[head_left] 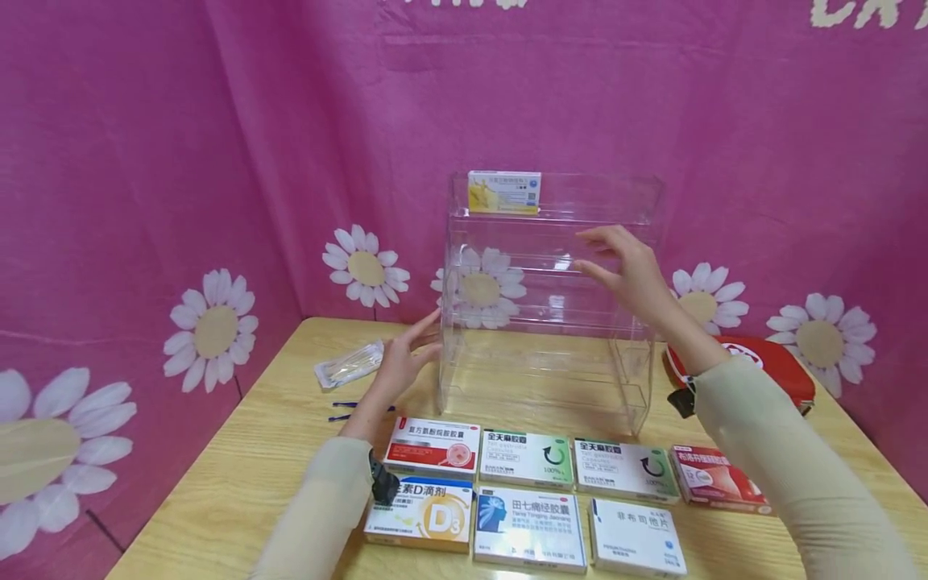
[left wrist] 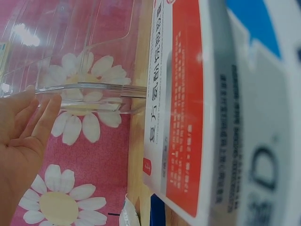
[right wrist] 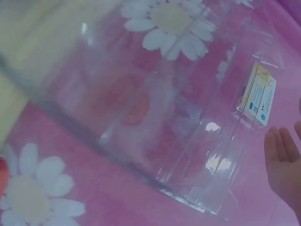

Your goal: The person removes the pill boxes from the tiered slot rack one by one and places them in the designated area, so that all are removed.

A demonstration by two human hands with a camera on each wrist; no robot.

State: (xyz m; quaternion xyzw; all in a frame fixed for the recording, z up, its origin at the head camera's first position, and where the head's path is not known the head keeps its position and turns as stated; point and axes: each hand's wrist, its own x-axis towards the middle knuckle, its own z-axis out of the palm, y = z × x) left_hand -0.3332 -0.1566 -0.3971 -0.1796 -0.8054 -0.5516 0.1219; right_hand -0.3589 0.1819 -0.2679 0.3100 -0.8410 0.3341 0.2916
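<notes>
A clear tiered display rack (head_left: pixel 536 399) stands on the table. On its top tier, at the left end, sits a yellow-and-white medicine box (head_left: pixel 505 193). My left hand (head_left: pixel 402 362) is at the rack's left side with its fingers extended; in the left wrist view the fingertips (left wrist: pixel 54 106) meet the rack's edge. Raised before the rack's upper right part, my right hand (head_left: pixel 629 270) has its thumb and fingers apart with nothing between them. The right wrist view shows this hand (right wrist: pixel 284 174) apart from the yellow-and-white box.
Two rows of medicine boxes lie in front of the rack, among them a red-and-white box (head_left: pixel 433 447) and a vitamin D box (head_left: pixel 420 519). Cotton swabs in a packet (head_left: pixel 351 364) and blue tweezers (head_left: pixel 355 409) lie left. A red pouch (head_left: pixel 776 370) sits right.
</notes>
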